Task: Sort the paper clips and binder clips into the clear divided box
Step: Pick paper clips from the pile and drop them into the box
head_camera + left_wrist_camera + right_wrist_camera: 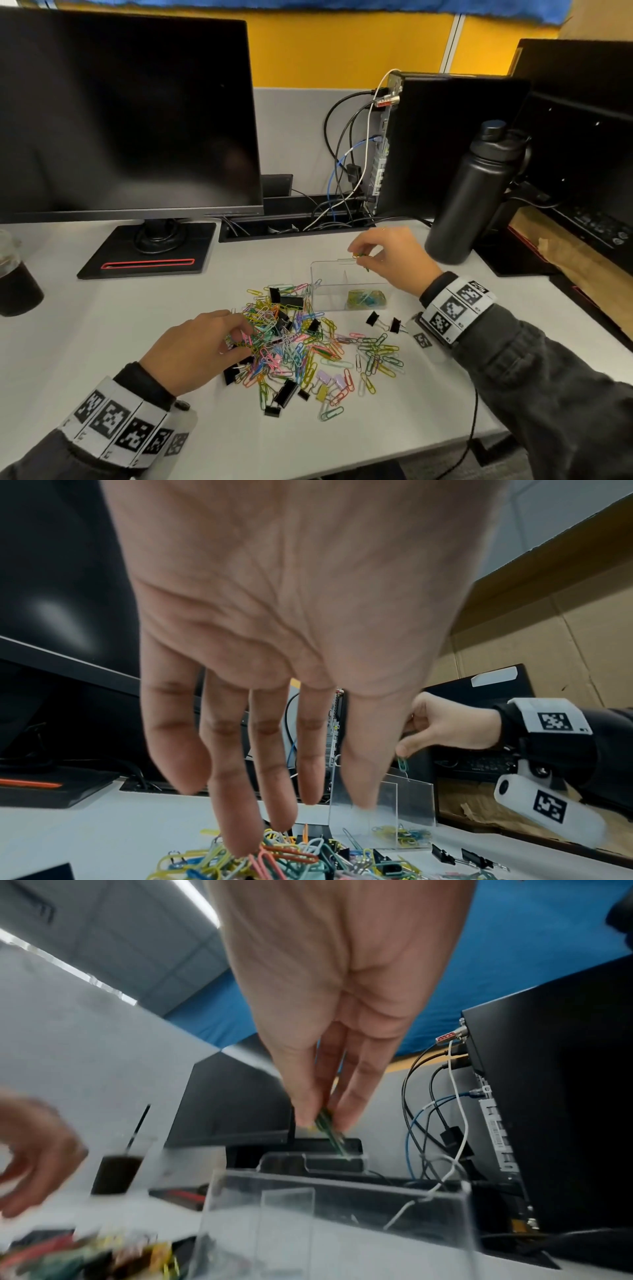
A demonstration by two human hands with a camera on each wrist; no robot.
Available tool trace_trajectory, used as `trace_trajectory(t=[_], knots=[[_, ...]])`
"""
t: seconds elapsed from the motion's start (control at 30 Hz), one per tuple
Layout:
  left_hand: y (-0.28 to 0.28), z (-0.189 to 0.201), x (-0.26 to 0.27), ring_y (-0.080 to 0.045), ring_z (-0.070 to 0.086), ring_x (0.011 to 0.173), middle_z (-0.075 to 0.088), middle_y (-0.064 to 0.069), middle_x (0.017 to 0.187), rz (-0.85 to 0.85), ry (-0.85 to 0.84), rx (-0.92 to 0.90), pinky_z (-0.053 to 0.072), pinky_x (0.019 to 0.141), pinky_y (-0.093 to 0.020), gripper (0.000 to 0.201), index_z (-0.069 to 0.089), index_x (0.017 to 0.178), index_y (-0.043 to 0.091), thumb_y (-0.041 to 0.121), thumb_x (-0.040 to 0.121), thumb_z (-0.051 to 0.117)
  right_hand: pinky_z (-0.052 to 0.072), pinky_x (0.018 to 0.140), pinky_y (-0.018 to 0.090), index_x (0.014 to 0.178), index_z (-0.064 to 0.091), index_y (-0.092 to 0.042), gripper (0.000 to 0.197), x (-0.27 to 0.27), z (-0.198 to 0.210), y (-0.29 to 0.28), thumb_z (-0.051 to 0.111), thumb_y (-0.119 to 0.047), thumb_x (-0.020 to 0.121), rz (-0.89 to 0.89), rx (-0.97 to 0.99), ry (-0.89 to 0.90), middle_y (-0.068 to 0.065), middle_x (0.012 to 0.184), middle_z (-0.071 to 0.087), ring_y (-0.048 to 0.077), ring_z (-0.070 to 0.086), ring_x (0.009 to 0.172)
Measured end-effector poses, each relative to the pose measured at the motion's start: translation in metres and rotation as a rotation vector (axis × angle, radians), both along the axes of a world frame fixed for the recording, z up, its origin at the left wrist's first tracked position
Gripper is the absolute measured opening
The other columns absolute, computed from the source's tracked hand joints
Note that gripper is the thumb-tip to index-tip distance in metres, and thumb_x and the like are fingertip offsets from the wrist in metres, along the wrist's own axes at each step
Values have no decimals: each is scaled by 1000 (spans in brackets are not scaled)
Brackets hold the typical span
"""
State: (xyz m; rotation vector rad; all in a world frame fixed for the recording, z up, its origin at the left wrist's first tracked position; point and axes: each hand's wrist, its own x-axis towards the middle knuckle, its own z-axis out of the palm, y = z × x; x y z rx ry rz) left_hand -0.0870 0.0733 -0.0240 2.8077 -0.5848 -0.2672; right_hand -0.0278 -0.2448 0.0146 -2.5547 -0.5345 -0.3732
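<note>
White desk [102,342], yellow partition [342,51] behind monitor [120,113].

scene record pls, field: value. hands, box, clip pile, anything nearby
left hand: fingers reach down into the mixed clip pile; grip cannot be told
right hand: pinches a green paper clip above the clear divided box
box contents: yellow and blue paper clips in the right compartment
loose: two black binder clips on the desk, right of the pile
nearby: black water bottle, monitor
</note>
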Motion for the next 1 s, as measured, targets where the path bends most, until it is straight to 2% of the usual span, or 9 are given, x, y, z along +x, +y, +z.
trace_trajectory(t=[0.07,0.13,0.2,0.27,0.4,0.57,0.7,0.87,1.0], knots=[[0,0,0,0,59,82,54,20,96,-4,1,-6,52,71,-24,19,51,107,44,48,88,54,54,84,27,103,71,-15,22,-2,-5,0,68,-6,84,8,-102,74,0,97,70,12,63,87],[1,0,0,0,59,81,55,20,95,-7,3,-18,52,71,-25,18,51,105,45,48,88,55,47,92,24,111,68,-18,25,-7,-9,1,65,-11,87,1,-196,88,-3,107,69,11,60,96],[2,0,1,0,60,79,56,21,93,-5,1,-48,53,71,-28,15,53,102,45,47,87,56,48,88,21,108,69,-20,22,-17,-9,1,66,-15,87,-2,-178,61,-4,103,68,7,57,89],[4,0,2,0,60,77,57,22,90,-3,1,-63,53,71,-29,15,54,100,45,46,86,57,54,78,27,100,69,-20,17,-29,-9,0,71,-21,83,16,-203,100,-5,91,67,6,57,77],[5,-2,3,1,59,77,57,22,90,-6,3,-64,53,71,-30,15,54,100,46,46,86,57,51,74,26,107,64,-22,49,-52,-19,-5,81,-45,67,-8,-479,470,-5,100,60,10,55,80],[1,-3,3,1,60,78,56,21,92,-12,5,-45,52,72,-29,17,54,104,43,46,87,55,48,91,33,130,50,-23,81,-64,-48,0,84,-45,61,-7,-540,591,-2,121,48,18,52,105],[1,-3,3,1,59,79,56,22,92,-14,14,-46,52,73,-28,17,53,104,44,47,88,55,46,88,27,128,59,-21,61,-56,-56,9,79,-38,72,47,-525,537,2,117,57,19,52,106],[1,-2,3,1,59,79,56,22,92,-17,27,-43,52,74,-29,17,54,105,44,47,88,55,43,71,16,104,72,-16,23,-42,-57,14,73,-19,81,132,-452,488,1,98,70,8,55,78],[1,-3,2,1,59,79,56,22,92,-16,29,-36,52,73,-27,18,53,106,44,47,88,55,42,62,12,92,73,-13,11,-35,-57,13,71,-14,81,143,-408,491,4,86,70,9,56,68]])
